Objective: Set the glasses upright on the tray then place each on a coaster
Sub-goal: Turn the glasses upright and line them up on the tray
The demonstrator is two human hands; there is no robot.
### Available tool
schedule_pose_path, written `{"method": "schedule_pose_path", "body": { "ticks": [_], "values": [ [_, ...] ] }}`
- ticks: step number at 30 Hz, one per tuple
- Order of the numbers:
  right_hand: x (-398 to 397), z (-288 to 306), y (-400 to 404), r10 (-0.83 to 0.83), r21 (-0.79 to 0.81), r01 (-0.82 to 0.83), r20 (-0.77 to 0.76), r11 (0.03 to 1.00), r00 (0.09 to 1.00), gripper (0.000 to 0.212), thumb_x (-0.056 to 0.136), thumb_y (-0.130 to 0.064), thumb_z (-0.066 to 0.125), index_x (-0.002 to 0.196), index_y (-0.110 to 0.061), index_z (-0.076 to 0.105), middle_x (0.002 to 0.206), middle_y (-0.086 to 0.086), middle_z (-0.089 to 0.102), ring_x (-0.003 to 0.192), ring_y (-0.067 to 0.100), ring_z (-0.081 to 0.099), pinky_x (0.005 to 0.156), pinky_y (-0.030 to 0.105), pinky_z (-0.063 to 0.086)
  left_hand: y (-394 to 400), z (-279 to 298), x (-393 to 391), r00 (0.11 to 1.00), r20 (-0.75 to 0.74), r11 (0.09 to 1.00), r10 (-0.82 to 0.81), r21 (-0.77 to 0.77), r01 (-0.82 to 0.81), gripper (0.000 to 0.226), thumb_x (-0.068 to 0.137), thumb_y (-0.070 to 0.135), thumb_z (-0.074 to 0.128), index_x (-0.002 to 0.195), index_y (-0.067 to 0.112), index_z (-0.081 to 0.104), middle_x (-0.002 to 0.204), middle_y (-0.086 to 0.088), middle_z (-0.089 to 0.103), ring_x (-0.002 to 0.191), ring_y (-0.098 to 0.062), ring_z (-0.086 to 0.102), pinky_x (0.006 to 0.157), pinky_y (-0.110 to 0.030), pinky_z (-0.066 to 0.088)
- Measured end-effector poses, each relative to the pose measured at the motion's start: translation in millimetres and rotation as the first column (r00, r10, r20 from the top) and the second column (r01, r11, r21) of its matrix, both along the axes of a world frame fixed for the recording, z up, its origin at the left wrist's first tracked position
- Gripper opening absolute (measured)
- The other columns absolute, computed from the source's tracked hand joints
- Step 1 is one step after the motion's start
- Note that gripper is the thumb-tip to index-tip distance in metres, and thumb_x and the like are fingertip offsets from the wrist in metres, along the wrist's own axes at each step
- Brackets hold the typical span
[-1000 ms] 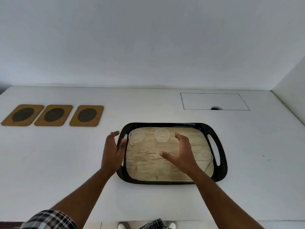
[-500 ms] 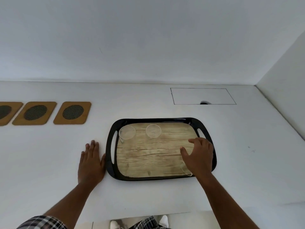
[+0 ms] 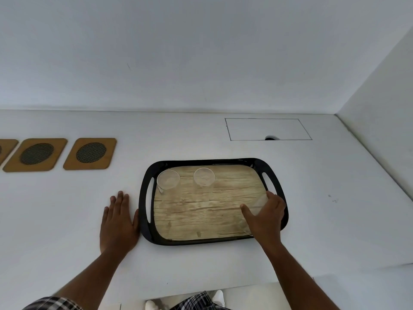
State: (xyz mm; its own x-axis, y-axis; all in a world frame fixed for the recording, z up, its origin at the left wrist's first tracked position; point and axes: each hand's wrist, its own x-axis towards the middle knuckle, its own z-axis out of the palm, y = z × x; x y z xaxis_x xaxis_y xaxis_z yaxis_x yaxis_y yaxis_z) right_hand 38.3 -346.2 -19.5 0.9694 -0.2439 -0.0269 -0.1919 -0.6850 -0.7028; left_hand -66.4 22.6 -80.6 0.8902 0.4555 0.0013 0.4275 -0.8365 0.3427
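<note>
Right hand (image 3: pixel 264 217) covering most of a tilted glass (image 3: pixel 259 203), fingers curling around it, leftmost coaster (image 3: pixel 5 149) running off-frame, tray (image 3: pixel 212 162) holding two upright glasses (image 3: pixel 168 180), left hand (image 3: pixel 118 222) lying flat, fingers together.

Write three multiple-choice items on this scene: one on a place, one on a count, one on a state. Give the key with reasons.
1. Where is the left hand?
A. flat on the table, left of the tray
B. inside the tray
C. on a coaster

2. How many glasses are on the tray?
A. one
B. three
C. five

3. What is the right hand doing?
A. lying empty on the table
B. gripping a tray handle
C. closed around the near-right glass

Key: 1 A, palm down beside the rim. 2 B, two upright at the back, one held. 3 C, fingers wrap the tilted glass.
</note>
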Motion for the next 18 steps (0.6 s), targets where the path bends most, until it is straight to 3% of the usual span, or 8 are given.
{"method": "schedule_pose_path", "body": {
  "ticks": [5, 12, 18],
  "values": [
    [5, -3, 7, -0.007, 0.051, 0.007, -0.012, 0.999, 1.0, 0.107, 0.072, -0.035, 0.093, 0.152, -0.006, 0.029, 0.152, 0.02, 0.035, 0.141, 0.034, 0.036, 0.111, 0.049, 0.042, -1, 3, -1, 1.0, -0.008, 1.0, -0.006, 0.0, 0.006, 0.083, 0.094, 0.057, 0.019, 0.159, 0.006, 0.018, 0.169, -0.011, 0.014, 0.157, -0.026, 0.008, 0.128, -0.041, 0.009],
    [8, -6, 12, -0.052, -0.077, 0.043, -0.12, 0.996, 0.991, 0.112, 0.073, -0.057, 0.085, 0.154, -0.013, 0.022, 0.148, 0.022, 0.044, 0.135, 0.041, 0.047, 0.101, 0.054, 0.05, 1, 2, -1, 1.0, -0.015, 1.0, -0.007, -0.004, 0.007, 0.082, 0.094, 0.057, 0.019, 0.159, 0.007, 0.017, 0.169, -0.01, 0.013, 0.158, -0.025, 0.007, 0.128, -0.042, 0.009],
    [20, -7, 9, -0.041, 0.013, 0.044, -0.189, 0.999, 0.981, 0.117, 0.067, -0.058, 0.086, 0.155, -0.016, 0.022, 0.145, 0.019, 0.049, 0.124, 0.039, 0.059, 0.098, 0.049, 0.053, 0, 4, -1, 1.0, -0.002, 1.0, -0.009, -0.004, 0.009, 0.086, 0.092, 0.059, 0.014, 0.159, 0.006, 0.019, 0.169, -0.011, 0.016, 0.157, -0.027, 0.009, 0.128, -0.042, 0.01]
  ]
}}
